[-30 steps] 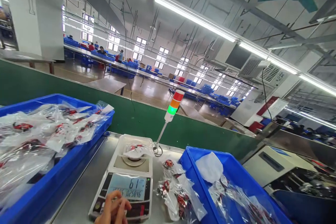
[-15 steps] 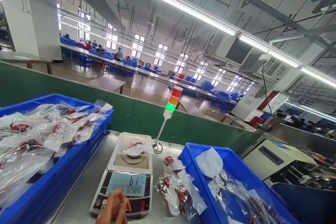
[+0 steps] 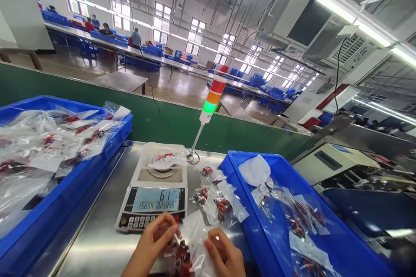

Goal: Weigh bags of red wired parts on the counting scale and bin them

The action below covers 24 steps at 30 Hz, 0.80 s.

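Pinching a clear bag (image 3: 193, 242) of red and dark parts by its upper left edge in the grip of the left hand (image 3: 159, 240), with thumb and fingertips closed together. At the same bag's right edge with the right hand (image 3: 225, 253), on curled fingers and short of the thumb by a small gap; cannot tell whether gripping plastic there. Just beyond, on the metal surface (image 3: 97, 229), at the white scale (image 3: 156, 184): reading 61 in large digits on the display (image 3: 156, 199), and apparently 15654 and 025846 in the row below. Marked with numerals on the keypad (image 3: 141, 221); too small to read in the lettering beside the display. Loaded on top with another bag (image 3: 165, 158). Lit green on the signal tower (image 3: 210, 106) behind, under orange and red.
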### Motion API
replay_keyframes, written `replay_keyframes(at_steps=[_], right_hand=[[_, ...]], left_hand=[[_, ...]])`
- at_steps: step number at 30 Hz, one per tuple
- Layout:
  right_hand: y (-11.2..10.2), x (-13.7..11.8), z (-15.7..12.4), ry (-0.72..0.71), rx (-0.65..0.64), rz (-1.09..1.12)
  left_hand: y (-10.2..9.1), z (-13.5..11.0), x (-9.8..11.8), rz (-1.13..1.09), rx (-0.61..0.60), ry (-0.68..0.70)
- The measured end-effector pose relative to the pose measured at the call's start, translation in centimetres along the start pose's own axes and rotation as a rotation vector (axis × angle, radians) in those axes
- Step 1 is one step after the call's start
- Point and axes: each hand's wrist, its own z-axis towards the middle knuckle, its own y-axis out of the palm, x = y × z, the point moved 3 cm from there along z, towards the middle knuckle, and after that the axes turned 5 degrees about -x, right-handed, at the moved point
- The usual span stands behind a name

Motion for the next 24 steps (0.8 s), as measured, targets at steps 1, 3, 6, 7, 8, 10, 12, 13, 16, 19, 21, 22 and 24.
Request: replay_keyframes(at_steps=[1,3,6,7,8,10,12,13,16,19,21,22,24], right_hand=[[-0.1,-0.1,0.0,0.038,-0.025,0.058],[-0.6,-0.3,0.1,0.115,-0.041,0.181],[-1.1,-0.2,-0.2,0.221,-0.038,0.409],[-1.0,-0.3,-0.5,0.243,-0.053,0.499],[-0.9,-0.3,-0.8,0.257,-0.076,0.585],[-0.3,-0.5,-1.6,0.279,-0.136,0.718],[0.3,-0.6,-2.1,0.292,-0.185,0.774],[0.5,-0.7,-2.2,0.297,-0.203,0.783],[0.5,-0.4,-2.1,0.312,-0.215,0.762],[0.1,-0.1,-1.5,0.332,-0.232,0.679],[-0.2,0.0,-1.2,0.328,-0.228,0.646],[-0.4,0.0,-1.1,0.322,-0.215,0.637],[-0.5,0.0,-0.9,0.311,-0.183,0.623]], left_hand=[[0.0,-0.1,0.4,0.036,0.019,-0.005],[0.1,-0.4,1.3,0.09,0.033,-0.046],[0.2,-0.7,2.3,0.156,0.071,-0.046],[0.2,-0.8,2.5,0.175,0.094,-0.034],[0.2,-1.0,2.7,0.189,0.119,-0.024],[0.1,-1.2,2.9,0.203,0.171,-0.011],[0.0,-1.4,3.0,0.204,0.217,-0.002],[0.0,-1.4,3.0,0.204,0.228,0.002],[0.1,-1.5,3.4,0.217,0.239,0.038],[0.1,-1.6,3.7,0.231,0.248,0.069],[0.1,-1.7,3.8,0.238,0.247,0.069],[0.1,-1.7,3.8,0.241,0.246,0.069],[0.1,-1.8,3.8,0.247,0.243,0.072]])
